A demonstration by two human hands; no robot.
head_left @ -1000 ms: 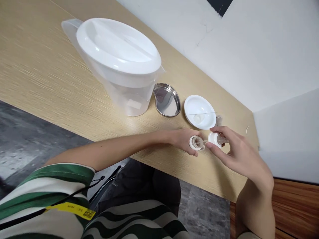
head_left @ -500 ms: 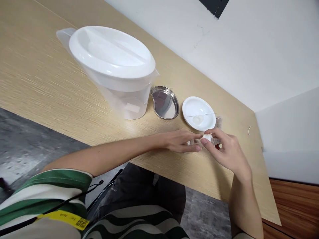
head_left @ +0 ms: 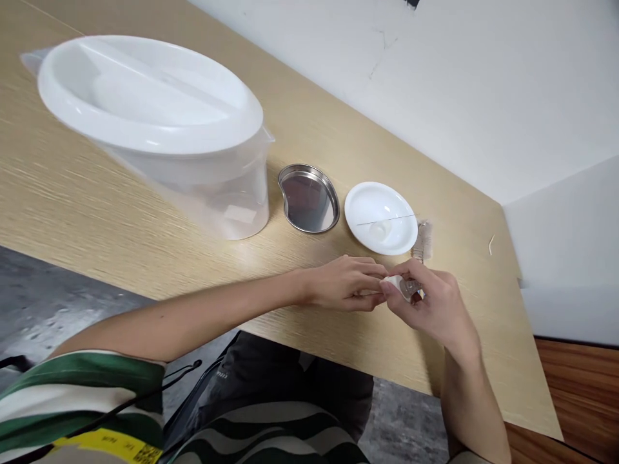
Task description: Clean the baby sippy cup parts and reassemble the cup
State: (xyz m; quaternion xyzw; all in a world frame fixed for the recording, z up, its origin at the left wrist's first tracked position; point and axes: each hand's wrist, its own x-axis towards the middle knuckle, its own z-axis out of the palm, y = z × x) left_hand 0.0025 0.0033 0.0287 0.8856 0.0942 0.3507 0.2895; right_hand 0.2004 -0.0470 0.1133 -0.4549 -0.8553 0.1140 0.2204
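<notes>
My right hand [head_left: 435, 299] pinches a small clear bottle [head_left: 412, 288] with a white cap [head_left: 395, 281], thumb and fingers closed about it. My left hand [head_left: 351, 283] lies just to the left, its bent fingers meeting the capped end. What sits inside the left fingers is hidden. Behind the hands stands a shallow white bowl [head_left: 360, 203], a thin straight wire or needle [head_left: 387, 221] resting over it and a small clear round piece [head_left: 380, 231] inside. A steel kidney dish [head_left: 309, 203] is left of the bowl.
A large translucent pitcher [head_left: 242, 187] with a white lid [head_left: 155, 90] stands at left. Beside the bowl lies a brush-like bundle or clear packet [head_left: 423, 240]. A short white strip [head_left: 491, 245] rests at right on the wooden table [head_left: 309, 138], which meets a white wall [head_left: 459, 84].
My hands have come closer together, and the left fingers now cover the clear ribbed piece that showed between them. The capped bottle has tilted. The view has shifted, so the pitcher appears further left.
</notes>
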